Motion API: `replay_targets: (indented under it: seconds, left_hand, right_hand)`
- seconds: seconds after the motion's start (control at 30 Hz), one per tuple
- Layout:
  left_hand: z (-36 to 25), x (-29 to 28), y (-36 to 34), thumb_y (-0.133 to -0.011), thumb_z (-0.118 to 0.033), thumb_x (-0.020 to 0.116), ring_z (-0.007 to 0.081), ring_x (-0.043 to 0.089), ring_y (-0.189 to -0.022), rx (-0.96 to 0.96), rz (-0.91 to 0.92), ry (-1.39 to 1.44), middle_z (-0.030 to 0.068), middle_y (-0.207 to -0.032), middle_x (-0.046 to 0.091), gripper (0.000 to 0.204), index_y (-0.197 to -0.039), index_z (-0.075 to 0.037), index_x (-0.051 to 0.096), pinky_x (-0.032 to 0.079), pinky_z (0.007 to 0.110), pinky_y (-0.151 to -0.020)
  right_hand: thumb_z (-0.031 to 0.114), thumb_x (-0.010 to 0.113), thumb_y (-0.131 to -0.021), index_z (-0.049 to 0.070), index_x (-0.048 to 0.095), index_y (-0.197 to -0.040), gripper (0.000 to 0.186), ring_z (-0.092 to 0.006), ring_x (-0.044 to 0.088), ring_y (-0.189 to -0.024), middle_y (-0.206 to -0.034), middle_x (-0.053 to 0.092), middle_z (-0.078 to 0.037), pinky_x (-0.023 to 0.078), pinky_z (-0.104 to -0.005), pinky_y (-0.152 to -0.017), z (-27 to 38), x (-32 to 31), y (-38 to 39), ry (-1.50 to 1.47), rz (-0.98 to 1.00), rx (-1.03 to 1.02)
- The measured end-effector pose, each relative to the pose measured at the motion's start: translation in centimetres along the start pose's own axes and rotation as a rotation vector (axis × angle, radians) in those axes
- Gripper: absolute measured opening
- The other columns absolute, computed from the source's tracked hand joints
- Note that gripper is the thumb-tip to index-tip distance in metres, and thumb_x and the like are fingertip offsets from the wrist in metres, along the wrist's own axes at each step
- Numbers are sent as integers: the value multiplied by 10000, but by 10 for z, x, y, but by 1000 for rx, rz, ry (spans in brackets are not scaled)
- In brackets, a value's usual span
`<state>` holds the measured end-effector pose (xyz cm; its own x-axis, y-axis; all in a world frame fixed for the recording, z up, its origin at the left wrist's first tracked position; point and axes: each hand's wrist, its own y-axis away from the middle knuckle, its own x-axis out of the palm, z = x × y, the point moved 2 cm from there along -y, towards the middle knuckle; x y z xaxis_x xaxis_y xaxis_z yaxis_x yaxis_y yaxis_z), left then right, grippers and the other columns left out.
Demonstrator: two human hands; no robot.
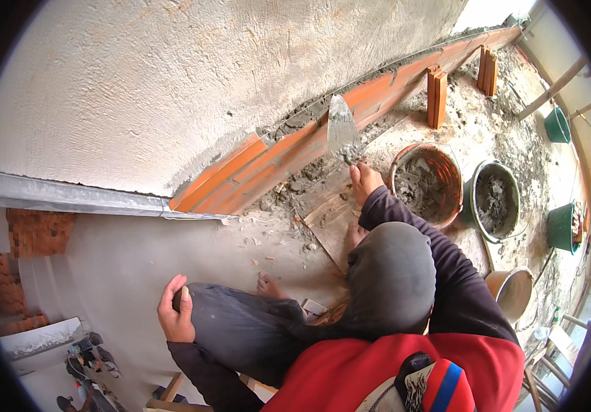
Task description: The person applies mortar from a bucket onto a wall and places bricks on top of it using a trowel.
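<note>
- Right hand [365,182] closes round a bricklayer's trowel [341,129], mortar-smeared blade up at the low brick wall [240,180]!
- Left hand [175,316], bare, sits at the knee, fingers loosely curved, thumb apart.
- Underfoot: a wooden board [324,214], crumbs of mortar scattered round it.
- Off right, an orange bucket [452,172] and a green bucket [469,204], both holding mortar.
- Behind the bricks, rough plastered wall [172,89].

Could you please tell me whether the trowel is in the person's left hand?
No, the right hand holds the trowel, while the left hand is by the left knee.
</note>
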<state>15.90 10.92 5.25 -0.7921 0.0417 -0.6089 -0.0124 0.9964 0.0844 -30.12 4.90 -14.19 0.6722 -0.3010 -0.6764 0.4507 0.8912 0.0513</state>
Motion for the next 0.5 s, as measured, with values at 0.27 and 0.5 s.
replay_targets:
  seconds: [0.27,0.5]
  left_hand:
    - [4,-7,5,-936,-281,587,248,585,-1128,-12,-7,-18,199,-1198,628,469,-1251,64,546,429,340,-985]
    - [2,1,-2,-932,-279,601,242,587,-1114,14,-4,5,194,-1192,631,467,-1251,57,548,431,335,-979]
  right_hand:
    - [282,498,-968,-4,561,-838,320,-513,587,-761,-727,587,-301,445,-559,-662,-12,-9,33,-123,36,-127]
    - [298,480,-979,-16,559,-865,344,-513,576,-797,-735,585,-303,449,-537,-690,-9,33,5,-167,96,-139]
